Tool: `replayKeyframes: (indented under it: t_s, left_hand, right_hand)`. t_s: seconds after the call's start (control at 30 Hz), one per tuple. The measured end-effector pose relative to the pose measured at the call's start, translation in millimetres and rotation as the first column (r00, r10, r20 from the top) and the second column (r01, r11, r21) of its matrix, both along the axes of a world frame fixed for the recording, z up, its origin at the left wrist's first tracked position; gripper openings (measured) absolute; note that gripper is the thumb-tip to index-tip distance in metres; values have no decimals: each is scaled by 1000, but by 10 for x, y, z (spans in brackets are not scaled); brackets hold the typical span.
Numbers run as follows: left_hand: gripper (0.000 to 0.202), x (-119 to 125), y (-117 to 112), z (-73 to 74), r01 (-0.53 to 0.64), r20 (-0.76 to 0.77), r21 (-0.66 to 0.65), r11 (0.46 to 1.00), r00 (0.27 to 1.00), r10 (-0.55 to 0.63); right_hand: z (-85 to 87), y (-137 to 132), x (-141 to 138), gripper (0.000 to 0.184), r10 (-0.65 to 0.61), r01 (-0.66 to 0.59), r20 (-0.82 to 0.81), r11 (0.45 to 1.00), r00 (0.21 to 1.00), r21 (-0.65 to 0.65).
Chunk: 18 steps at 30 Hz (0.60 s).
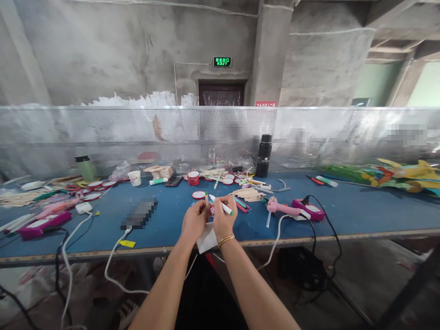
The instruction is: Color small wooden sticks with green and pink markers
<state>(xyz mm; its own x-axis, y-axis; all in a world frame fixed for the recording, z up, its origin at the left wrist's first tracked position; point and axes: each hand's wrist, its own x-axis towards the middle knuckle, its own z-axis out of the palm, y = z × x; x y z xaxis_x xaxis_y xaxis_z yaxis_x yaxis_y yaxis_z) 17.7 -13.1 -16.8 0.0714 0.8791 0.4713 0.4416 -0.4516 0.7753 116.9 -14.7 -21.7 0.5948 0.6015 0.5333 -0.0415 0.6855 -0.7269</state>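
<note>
Near the table's front edge, my right hand (222, 216) is closed around a white marker (227, 209) with a green end. The marker's other end points toward my left hand (195, 221), whose fingers pinch a thin wooden stick (206, 200) that looks green at its upper end. Both hands almost touch. A white sheet of paper (207, 239) lies below them, overhanging the edge. Just beyond sit a round red-rimmed white disc (199, 195) and a pile of wooden craft sticks (250, 194). Something small and colourful between the hands is mostly hidden.
A pink glue gun (286, 209) and a purple device (309, 210) with cables lie right. On the left are a phone (140, 214) on a white cable and another purple device (44, 224). A black bottle (264, 156) stands by the perforated metal screen (185, 133).
</note>
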Motion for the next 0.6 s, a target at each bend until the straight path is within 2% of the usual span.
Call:
replayKeyframes:
  t_s: [0.6]
  left_hand:
    - [23,-6,38,-43,-3,46,16,1000,999,2]
  right_hand:
    - [-38,23,3,11,36,-37,61,999,997,18]
